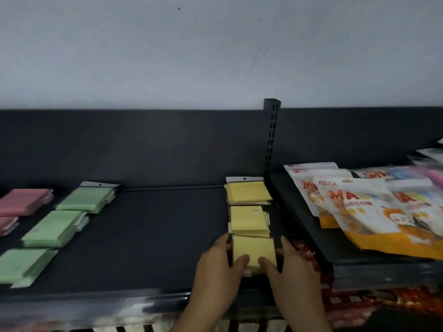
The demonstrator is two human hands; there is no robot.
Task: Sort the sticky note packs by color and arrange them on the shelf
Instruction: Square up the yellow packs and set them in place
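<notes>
On the dark shelf [155, 236], three stacks of yellow sticky note packs run front to back at the right end. My left hand [218, 267] and my right hand [290, 269] both hold the nearest yellow stack [253, 248], thumbs on top and fingers along its two sides. Behind it lie the middle yellow stack [248, 221] and the far yellow stack [248, 192]. Green stacks sit in a row at the left: a far green stack [86, 200], a middle green stack [54, 228] and a near green stack [21, 264]. Pink packs [22, 202] lie at the far left edge.
A slotted black upright post [271, 137] divides this shelf from the neighbouring one, where orange-and-white snack bags [374, 212] lie piled. The shelf's front rail [107, 305] runs below my wrists. Red packaging [383, 300] shows on a lower level at the right.
</notes>
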